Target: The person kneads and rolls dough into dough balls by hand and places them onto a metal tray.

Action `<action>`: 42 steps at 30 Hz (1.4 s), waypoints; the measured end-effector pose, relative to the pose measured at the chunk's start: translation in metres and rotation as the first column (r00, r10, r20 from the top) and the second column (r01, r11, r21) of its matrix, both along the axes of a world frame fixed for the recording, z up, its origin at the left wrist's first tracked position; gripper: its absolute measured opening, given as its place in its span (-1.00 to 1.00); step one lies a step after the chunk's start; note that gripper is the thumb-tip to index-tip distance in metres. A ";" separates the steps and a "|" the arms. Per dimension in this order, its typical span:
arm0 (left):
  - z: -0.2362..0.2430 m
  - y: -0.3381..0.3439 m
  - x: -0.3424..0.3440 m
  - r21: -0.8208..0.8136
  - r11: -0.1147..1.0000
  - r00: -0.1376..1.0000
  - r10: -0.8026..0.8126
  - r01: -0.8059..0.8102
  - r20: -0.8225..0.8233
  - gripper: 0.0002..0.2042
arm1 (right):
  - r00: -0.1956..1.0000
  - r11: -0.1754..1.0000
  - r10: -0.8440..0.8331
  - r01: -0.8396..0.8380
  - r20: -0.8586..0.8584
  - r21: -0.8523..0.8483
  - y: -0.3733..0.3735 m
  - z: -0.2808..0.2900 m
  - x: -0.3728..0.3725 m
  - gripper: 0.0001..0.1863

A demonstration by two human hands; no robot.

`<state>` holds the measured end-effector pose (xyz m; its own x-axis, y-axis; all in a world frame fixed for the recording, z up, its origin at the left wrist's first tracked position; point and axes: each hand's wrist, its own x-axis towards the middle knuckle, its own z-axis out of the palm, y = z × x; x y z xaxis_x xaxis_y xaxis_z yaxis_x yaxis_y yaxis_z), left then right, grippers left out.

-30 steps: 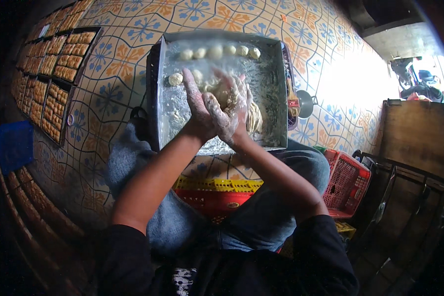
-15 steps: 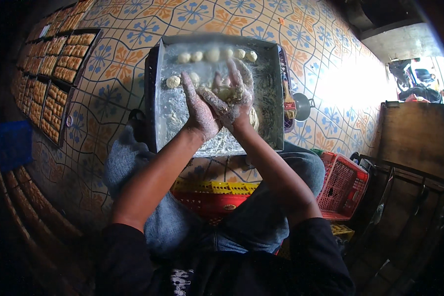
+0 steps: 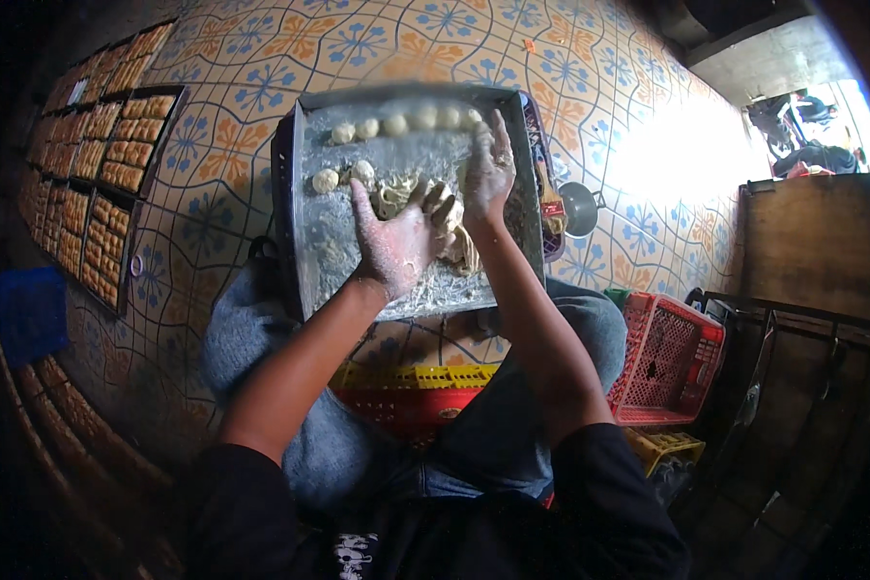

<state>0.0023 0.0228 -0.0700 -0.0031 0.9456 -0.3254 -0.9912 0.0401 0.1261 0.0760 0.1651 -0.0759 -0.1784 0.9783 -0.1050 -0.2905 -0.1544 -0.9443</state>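
A flour-dusted metal tray [image 3: 300,222] rests across my knees. A row of small dough balls [image 3: 396,124] lines its far edge, and two more dough balls [image 3: 343,177] lie at the left. Pale dough strands [image 3: 459,246] are heaped in the middle. My left hand [image 3: 393,246], white with flour, lies on the heap with its fingers curled into the strands. My right hand [image 3: 490,169] is apart from it, fingers stretched flat and pointing toward the right end of the ball row. Whether anything is under its palm is hidden.
Dark trays of browned pastries [image 3: 97,174] lie on the patterned tile floor [image 3: 628,87] at the left, with a blue object [image 3: 31,311] below them. A red crate [image 3: 662,358] stands at my right knee, a yellow crate [image 3: 411,377] under the tray, a metal scoop [image 3: 580,208] and a wooden box [image 3: 812,242] at right.
My hands were pressed together over the dough in the middle of the tray. They have since parted: the right reached toward the far edge, while the left dropped onto the strands.
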 end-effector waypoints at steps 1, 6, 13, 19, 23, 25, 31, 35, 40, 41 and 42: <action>0.003 0.004 -0.005 -0.001 0.998 0.998 0.061 -0.061 0.017 0.10 | 0.999 0.998 0.010 -0.007 0.049 -0.063 0.010 0.000 0.001 -0.41; 0.007 0.000 -0.029 0.176 0.973 0.987 0.132 -0.146 0.090 0.11 | 0.837 0.843 0.537 -0.533 0.101 -0.066 -0.040 0.058 -0.017 -0.20; 0.033 0.006 -0.009 -0.049 0.998 0.950 0.028 -0.045 -0.311 -0.19 | 0.631 0.814 0.085 -0.490 0.771 0.311 -0.039 0.038 -0.011 -0.20; 0.024 0.005 -0.011 -0.099 0.992 0.928 0.038 -0.081 -0.370 -0.40 | 0.680 0.850 -0.016 -0.376 0.733 0.368 -0.020 0.033 -0.004 -0.12; 0.021 0.013 -0.016 -0.073 0.995 0.865 0.022 -0.068 -0.501 -0.49 | 0.739 0.870 -0.044 -0.302 0.672 0.389 -0.003 0.025 -0.003 -0.17; 0.021 0.015 -0.017 -0.034 0.998 0.815 0.031 -0.062 -0.579 -0.47 | 0.790 0.911 -0.029 -0.231 0.612 0.342 -0.004 0.030 -0.002 -0.23; 0.029 0.012 -0.016 -0.010 0.997 0.705 0.047 -0.076 -0.708 -0.59 | 0.640 0.768 -0.204 -0.365 0.741 0.526 -0.014 0.044 0.002 -0.11; 0.048 0.013 -0.014 -0.036 0.999 0.496 -0.035 0.008 -0.867 -0.59 | 0.618 0.705 -0.213 -0.439 0.757 0.557 -0.018 0.029 0.000 -0.07; 0.015 0.015 -0.029 0.001 0.995 0.348 -0.034 0.100 -0.937 -0.70 | 0.684 0.736 -0.157 -0.400 0.713 0.546 -0.022 0.033 -0.001 -0.05; 0.017 0.014 -0.029 -0.009 0.997 0.356 -0.037 0.082 -0.934 -0.74 | 0.642 0.738 -0.185 -0.409 0.744 0.537 -0.021 0.033 0.001 -0.06; 0.020 0.014 -0.029 -0.019 0.998 0.364 -0.041 0.063 -0.931 -0.77 | 0.640 0.739 -0.189 -0.408 0.745 0.537 -0.021 0.032 0.002 -0.06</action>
<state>-0.0270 0.0368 -0.0500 -0.2437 0.9606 -0.1339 -0.2406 0.0738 0.9678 0.0783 0.1443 -0.0441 -0.4446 0.8242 0.3508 0.4926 0.5520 -0.6728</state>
